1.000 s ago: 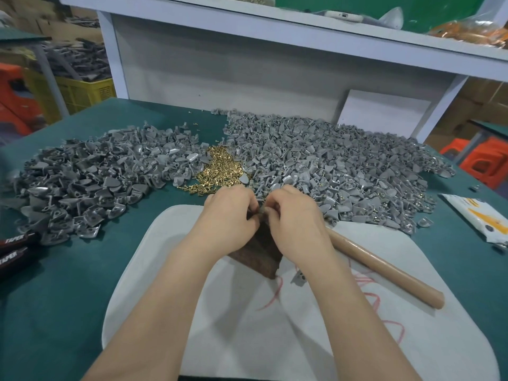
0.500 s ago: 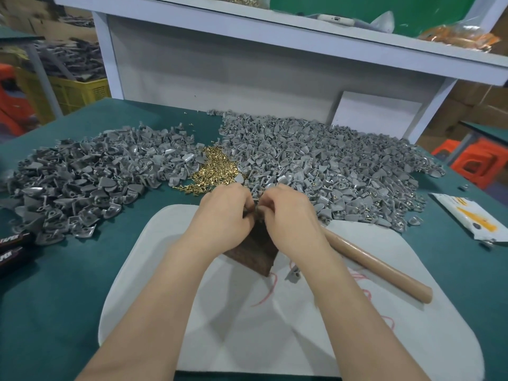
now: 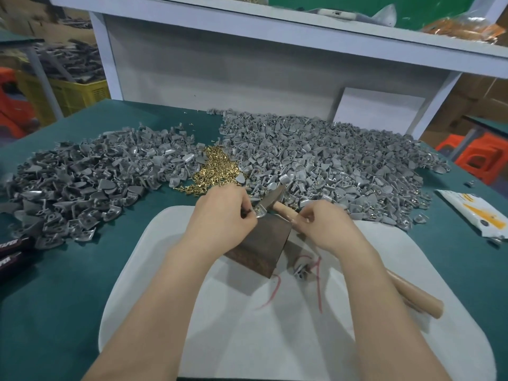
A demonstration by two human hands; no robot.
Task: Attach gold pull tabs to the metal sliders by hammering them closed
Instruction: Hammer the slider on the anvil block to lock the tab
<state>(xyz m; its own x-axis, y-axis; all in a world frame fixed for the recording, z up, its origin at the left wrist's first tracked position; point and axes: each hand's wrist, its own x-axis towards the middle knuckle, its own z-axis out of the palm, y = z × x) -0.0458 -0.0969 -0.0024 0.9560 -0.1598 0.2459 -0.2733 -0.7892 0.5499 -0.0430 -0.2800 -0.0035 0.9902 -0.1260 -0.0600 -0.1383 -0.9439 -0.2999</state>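
A dark wooden block (image 3: 261, 247) stands on a white mat (image 3: 275, 331). At the block's far top edge my left hand (image 3: 222, 221) pinches a grey metal slider (image 3: 259, 213) with a small gold piece on it. My right hand (image 3: 327, 228) grips a hammer by its wooden handle (image 3: 286, 210) close to the head. The metal hammer head (image 3: 273, 195) is just above the slider. A small heap of gold tabs (image 3: 213, 173) lies behind my left hand, between two large piles of grey sliders (image 3: 82, 182) (image 3: 330, 163).
A loose grey slider (image 3: 301, 268) lies on the mat right of the block. The hammer handle's butt (image 3: 423, 302) sticks out past my right forearm. Black tool handles (image 3: 13, 251) lie at the left edge, a white packet (image 3: 472, 213) at the right. A shelf unit (image 3: 247, 64) backs the table.
My right hand left the slider and took up the hammer, which had been lying on the mat. Its head is now over the slider. My left hand still holds the slider on the block.
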